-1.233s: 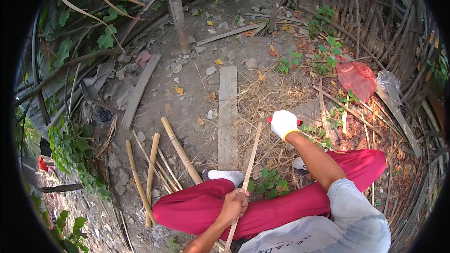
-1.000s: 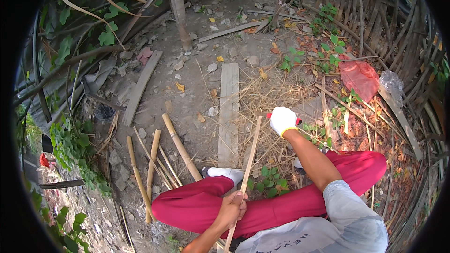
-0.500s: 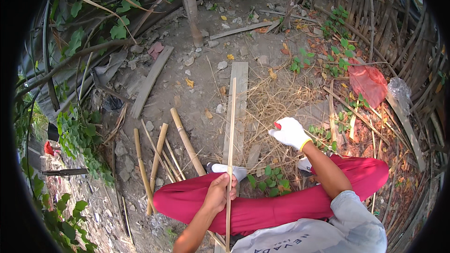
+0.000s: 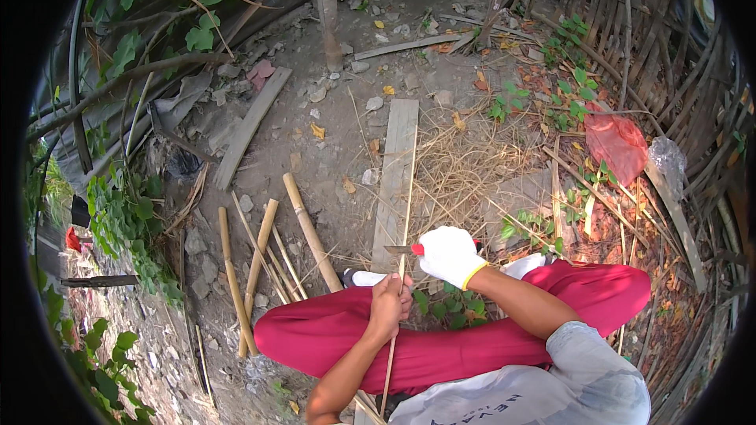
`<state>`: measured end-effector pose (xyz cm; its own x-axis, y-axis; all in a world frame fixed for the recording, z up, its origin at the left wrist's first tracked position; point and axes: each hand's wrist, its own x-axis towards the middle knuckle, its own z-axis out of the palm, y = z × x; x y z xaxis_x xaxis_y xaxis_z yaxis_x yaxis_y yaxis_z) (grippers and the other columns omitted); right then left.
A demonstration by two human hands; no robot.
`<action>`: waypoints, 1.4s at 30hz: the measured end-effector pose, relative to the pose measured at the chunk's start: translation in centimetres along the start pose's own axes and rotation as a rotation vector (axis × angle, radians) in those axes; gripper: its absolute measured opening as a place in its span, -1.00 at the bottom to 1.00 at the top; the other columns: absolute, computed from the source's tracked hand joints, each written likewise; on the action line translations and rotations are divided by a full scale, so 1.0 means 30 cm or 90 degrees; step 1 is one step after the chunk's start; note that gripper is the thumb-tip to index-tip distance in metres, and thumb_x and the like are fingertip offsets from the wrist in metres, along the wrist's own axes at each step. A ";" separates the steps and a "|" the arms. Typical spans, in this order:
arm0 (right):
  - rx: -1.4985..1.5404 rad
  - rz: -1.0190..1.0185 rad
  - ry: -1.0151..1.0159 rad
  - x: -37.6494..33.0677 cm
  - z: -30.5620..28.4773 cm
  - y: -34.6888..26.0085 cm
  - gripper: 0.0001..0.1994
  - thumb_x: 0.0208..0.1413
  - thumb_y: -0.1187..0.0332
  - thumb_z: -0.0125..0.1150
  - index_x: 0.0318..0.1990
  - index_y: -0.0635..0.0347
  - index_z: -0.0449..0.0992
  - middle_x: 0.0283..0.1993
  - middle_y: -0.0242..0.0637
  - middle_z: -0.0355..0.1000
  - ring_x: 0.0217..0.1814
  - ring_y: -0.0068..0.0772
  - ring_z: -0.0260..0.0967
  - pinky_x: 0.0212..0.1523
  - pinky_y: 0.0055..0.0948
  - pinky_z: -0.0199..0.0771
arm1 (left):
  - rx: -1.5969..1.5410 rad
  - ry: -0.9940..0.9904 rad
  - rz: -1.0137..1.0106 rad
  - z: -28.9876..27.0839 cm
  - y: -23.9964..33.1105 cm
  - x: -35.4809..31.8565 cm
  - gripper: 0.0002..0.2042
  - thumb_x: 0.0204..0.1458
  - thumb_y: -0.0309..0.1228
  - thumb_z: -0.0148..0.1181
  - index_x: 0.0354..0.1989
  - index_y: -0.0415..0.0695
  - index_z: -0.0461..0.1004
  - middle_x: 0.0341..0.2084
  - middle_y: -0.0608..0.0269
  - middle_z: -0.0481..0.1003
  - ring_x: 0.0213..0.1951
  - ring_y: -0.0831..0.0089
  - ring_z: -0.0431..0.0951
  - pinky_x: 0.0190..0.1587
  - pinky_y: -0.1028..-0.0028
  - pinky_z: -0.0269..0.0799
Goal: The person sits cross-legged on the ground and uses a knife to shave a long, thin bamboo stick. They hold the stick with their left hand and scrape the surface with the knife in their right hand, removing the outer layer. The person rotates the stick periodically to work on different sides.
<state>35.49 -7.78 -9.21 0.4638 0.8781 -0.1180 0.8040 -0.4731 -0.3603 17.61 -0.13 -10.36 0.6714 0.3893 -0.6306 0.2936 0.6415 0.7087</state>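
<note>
The bare left hand (image 4: 388, 307) is closed around a thin bamboo strip (image 4: 405, 212), which stands almost straight away from the person over the bare ground. Its far end lies over the flat wooden plank (image 4: 396, 165); its near end goes down between the red trouser legs (image 4: 441, 346) and is cut off at the lower edge of the picture.

The right hand (image 4: 449, 254), in a white glove, has its grip shut on a knife (image 4: 398, 249) – only a bit of red handle and a short grey blade show, the rest is hidden in the glove. The blade tip touches the strip just above the left hand, but if it cuts into the strip is hard to make out.

Left of the legs some thicker bamboo poles (image 4: 260, 260) lie on the ground, partly one over another. Dry grass (image 4: 465, 165) covers the ground right of the plank. Farther right lies a red plastic bag (image 4: 618, 145) – what is inside cannot be seen.
</note>
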 end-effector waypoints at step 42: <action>-0.352 0.190 0.162 0.058 0.005 0.624 -0.73 0.11 0.34 0.21 -0.05 0.21 0.52 -0.16 -0.14 0.49 -0.18 -0.19 0.55 -0.22 -0.19 0.56 | 0.006 -0.063 -0.096 -0.042 -0.060 0.016 -0.75 0.46 -0.18 -0.16 -0.12 -0.10 0.32 -0.56 0.42 0.25 -0.65 0.66 0.13 -0.66 0.59 0.07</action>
<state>51.29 -15.11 -16.30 0.7140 0.6920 0.1066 0.6689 -0.7192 0.1881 16.55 -0.25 -12.34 0.6824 0.2226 -0.6962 0.4022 0.6810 0.6119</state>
